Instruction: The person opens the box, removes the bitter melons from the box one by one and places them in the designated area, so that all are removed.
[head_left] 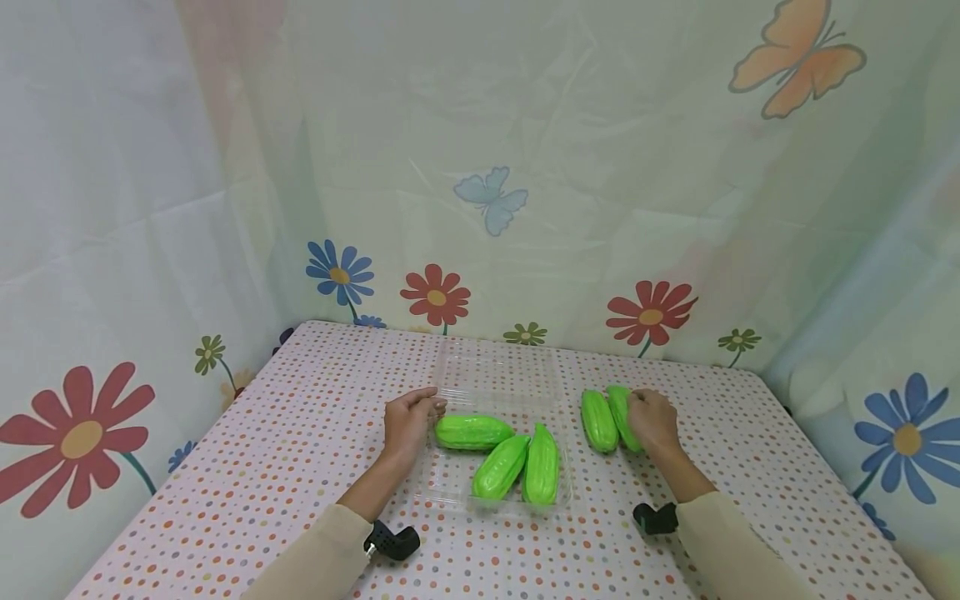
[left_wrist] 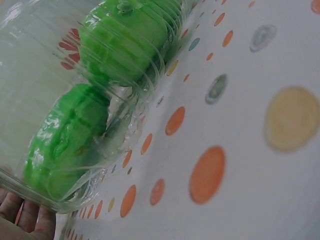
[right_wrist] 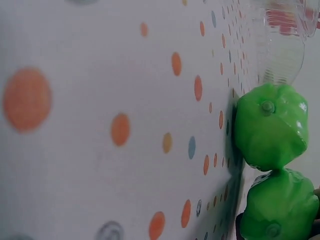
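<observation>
A clear, ribbed plastic clamshell tray [head_left: 450, 492] lies open at the middle of the bench [head_left: 262, 467], which carries a white cloth printed with coloured dots. The tray is the landmark for all positions below.

Inside the tray lie three bright green, ridged plastic toy gourds. One gourd [head_left: 473, 432] lies crosswise at the far end of the tray. The other two [head_left: 500, 467] [head_left: 542, 476] lie side by side, touching, at the near right of the tray, pointing away from the person.

The left hand [head_left: 407, 419] rests at the far left edge of the tray, thumb toward the rim. The left wrist view shows fingertips [left_wrist: 30, 220] beneath the transparent wall, with two green gourds [left_wrist: 70, 140] visible through it. Whether this grip pinches the rim or only touches it cannot be told.

Just right of the tray, on the cloth, lie two further green gourds, side by side and touching. The right hand [head_left: 652, 421] lies over the outer gourd [head_left: 621, 410], with its grip curled round it; the inner gourd [head_left: 599, 422] lies free between that hand and the tray. The right wrist view shows both end-on [right_wrist: 270, 127] [right_wrist: 280, 210].

A flower-and-butterfly plastic curtain [head_left: 525, 167] encloses the bench behind and beside the tray.
</observation>
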